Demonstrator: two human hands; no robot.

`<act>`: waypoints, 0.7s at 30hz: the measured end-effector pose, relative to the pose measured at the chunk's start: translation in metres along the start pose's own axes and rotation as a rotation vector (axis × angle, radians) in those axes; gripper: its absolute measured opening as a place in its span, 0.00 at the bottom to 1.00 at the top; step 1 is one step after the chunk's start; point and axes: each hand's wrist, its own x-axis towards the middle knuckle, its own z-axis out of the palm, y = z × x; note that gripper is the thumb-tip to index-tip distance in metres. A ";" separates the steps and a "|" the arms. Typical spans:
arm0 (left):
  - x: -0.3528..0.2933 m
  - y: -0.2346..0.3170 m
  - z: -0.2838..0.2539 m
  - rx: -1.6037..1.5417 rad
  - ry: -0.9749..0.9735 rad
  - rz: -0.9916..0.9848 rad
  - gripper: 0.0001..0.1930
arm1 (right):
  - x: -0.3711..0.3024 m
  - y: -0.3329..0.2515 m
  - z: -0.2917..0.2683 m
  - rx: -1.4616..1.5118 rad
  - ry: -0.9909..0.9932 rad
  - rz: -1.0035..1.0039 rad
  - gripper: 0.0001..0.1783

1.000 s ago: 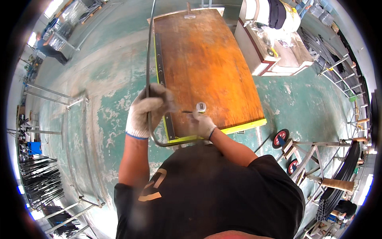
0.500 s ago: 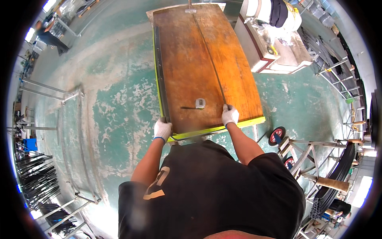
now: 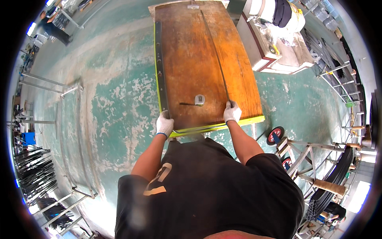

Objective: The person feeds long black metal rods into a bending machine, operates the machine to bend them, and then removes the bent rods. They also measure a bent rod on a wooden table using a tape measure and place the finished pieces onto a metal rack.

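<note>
Rod (image 3: 217,55) lies lengthwise on the counter (image 3: 185,59), right of the middle, near part in your right hand (image 3: 232,111), the rest running off to the far side. Risks, my read: it's thin, long and held close to you, so a wrist twist could swing the far part. Drag it left and it might knock the tape (image 3: 199,100). Slack grip plus slick glove, and it could roll or slide at your near edge, over the yellow trim (image 3: 250,120).

Pose: both your forearms reach forward, gloves spread roughly to the counter's near corner and right of its middle. Right fingers curl around the rod, hand on the wood side of the trim. Left hand (image 3: 164,124) sits at the near left corner, fingers bent in, thumb toward the wood; can't tell what they hold. Dark line runs along the near edge between your hands; can't tell if it belongs to the rod.

Past your hands: tape between them and a bit beyond, short dark piece at its left. Black strip (image 3: 158,44) with holes lines the left edge. Pale block (image 3: 193,6) at the far end. Off right, a pale seat (image 3: 292,57), loaded, apart from the counter. Co-worker (image 3: 55,30) well apart, far left.
</note>
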 end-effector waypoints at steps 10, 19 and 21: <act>-0.019 0.028 0.013 0.488 0.078 0.248 0.25 | 0.002 -0.013 -0.004 -0.105 0.082 -0.185 0.15; -0.047 0.025 0.019 0.704 -0.239 0.535 0.12 | -0.087 -0.045 -0.036 -0.322 -0.694 -0.923 0.14; -0.056 0.029 0.015 0.891 -0.360 0.604 0.13 | -0.099 -0.051 -0.030 -0.354 -0.669 -0.957 0.16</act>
